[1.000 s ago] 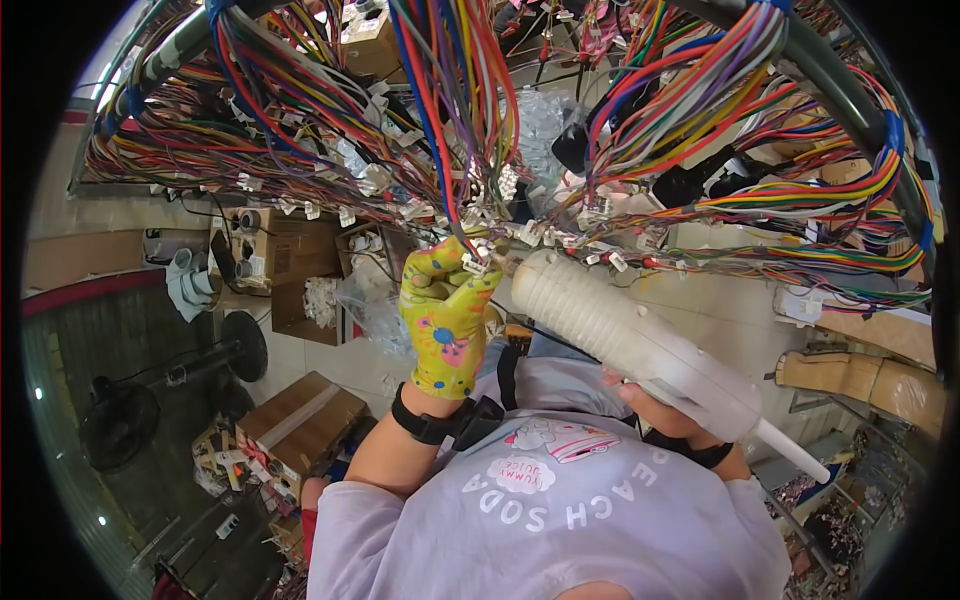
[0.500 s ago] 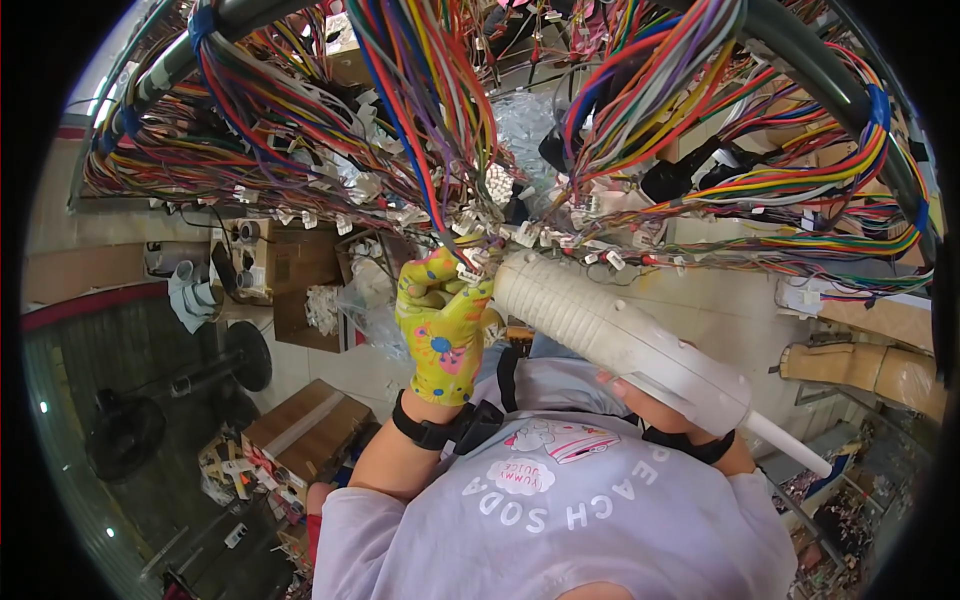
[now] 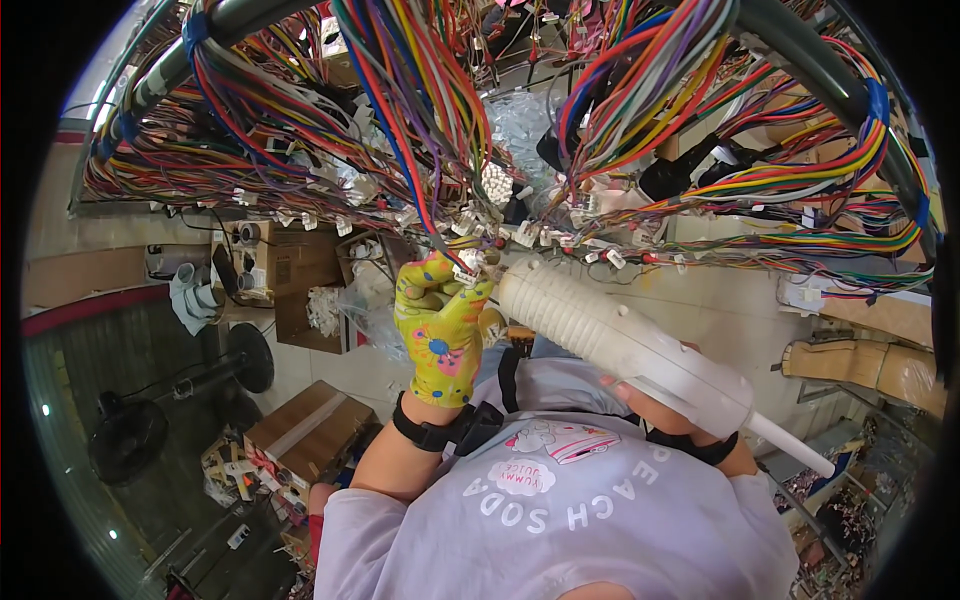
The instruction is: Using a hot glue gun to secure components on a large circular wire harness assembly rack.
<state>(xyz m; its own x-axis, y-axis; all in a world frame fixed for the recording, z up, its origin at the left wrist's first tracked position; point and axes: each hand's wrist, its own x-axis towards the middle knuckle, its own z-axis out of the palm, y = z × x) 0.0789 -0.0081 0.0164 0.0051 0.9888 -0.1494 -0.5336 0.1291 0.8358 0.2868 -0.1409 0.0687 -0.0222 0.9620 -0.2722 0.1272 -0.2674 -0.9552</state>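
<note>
Thick multicoloured wire bundles (image 3: 425, 95) are hung from a dark tubular frame (image 3: 815, 70), presumably so the connector ends drop within reach. Below them, the glue gun (image 3: 630, 335) is held slanted across the front of the body, its nose brought up to the left hand, likely so that its tip meets the work; whether contact is made can't be told. The yellow-gloved left hand (image 3: 440, 330) is closed in a narrow pinch on a connector, probably to steady it. The gun is gripped from below by the bare right hand (image 3: 655, 405); trigger fingers hidden. Looks: gun body is off-white, ribbed toward the nose, scuffed and yellowed there, smoother at the rear, where a pale glue stick (image 3: 795, 445) is left protruding. The connector (image 3: 468, 266) is small, white, blocky, with red and blue wires seen running up from it.
</note>
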